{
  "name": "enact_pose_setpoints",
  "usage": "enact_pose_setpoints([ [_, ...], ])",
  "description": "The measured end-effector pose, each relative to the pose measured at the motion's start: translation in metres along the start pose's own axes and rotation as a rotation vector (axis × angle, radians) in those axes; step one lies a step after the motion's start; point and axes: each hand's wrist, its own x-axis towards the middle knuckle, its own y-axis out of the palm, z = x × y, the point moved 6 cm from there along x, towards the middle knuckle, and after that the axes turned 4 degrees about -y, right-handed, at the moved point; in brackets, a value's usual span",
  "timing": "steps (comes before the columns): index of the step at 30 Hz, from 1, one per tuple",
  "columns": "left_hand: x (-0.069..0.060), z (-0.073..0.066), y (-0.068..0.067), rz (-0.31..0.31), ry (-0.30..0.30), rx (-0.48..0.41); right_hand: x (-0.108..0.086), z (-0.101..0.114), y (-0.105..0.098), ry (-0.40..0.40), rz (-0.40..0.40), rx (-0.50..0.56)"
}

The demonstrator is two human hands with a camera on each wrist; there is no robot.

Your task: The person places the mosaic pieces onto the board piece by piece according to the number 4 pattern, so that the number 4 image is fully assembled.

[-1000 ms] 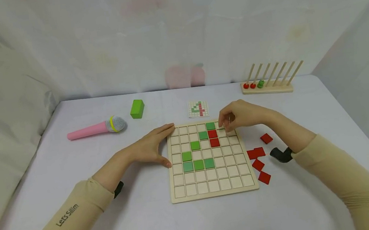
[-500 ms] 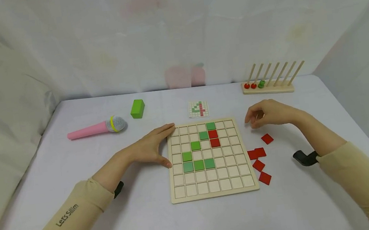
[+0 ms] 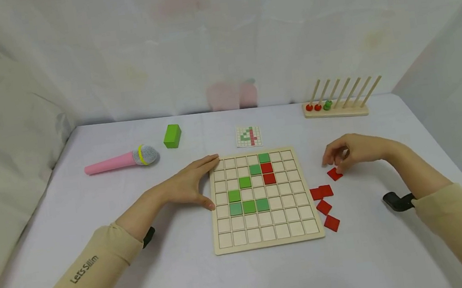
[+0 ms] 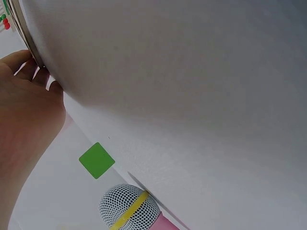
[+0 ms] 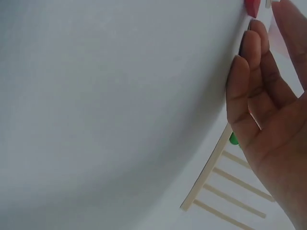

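A wooden grid board (image 3: 268,235) lies on the table with several green tiles (image 3: 249,206) and two red tiles (image 3: 269,178) in its cells. My left hand (image 3: 186,185) rests along the board's left edge, thumb and fingers spread; the left wrist view shows the hand (image 4: 31,100) at that edge. Right of the board, my right hand (image 3: 357,150) has a fingertip on a loose red tile (image 3: 334,175), its fingers bent loosely and not gripping it. In the right wrist view the hand (image 5: 268,105) has thumb and fingers apart. Several more red tiles (image 3: 331,223) lie below.
Behind the board lies a small pattern card (image 3: 248,136). A green block (image 3: 172,136) and a pink microphone (image 3: 120,161) are at the back left. A wooden peg rack (image 3: 335,112) with red and green beads stands at the back right.
My right hand has moved from the board's upper right cells out to the right and down to the nearest loose red tile. The left hand has stayed in place.
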Motion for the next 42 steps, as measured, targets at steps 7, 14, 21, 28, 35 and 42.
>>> enact_pose_setpoints([
  [7,-0.0001,0.0002,0.0000,-0.004,0.006,-0.006,0.0040,-0.0070,0.0061,-0.055,0.043,0.052],
  [14,0.0010,-0.0002,0.0008,0.011,-0.010,-0.014,0.0026,-0.0069,0.0066,-0.069,0.059,0.053],
  [21,0.0015,0.0012,0.0011,0.013,-0.014,-0.017,0.0035,-0.0053,0.0074,-0.050,0.045,0.039],
  [28,0.0023,0.0035,0.0026,0.009,-0.010,-0.013,0.0044,-0.0070,0.0083,-0.033,0.035,0.016],
  [35,0.0021,0.0030,0.0026,0.010,-0.012,-0.014,0.0040,-0.0043,0.0089,-0.034,0.029,0.014],
  [42,0.0023,0.0017,0.0022,0.009,-0.011,-0.013,0.0011,-0.0023,0.0054,-0.002,0.003,-0.040],
])
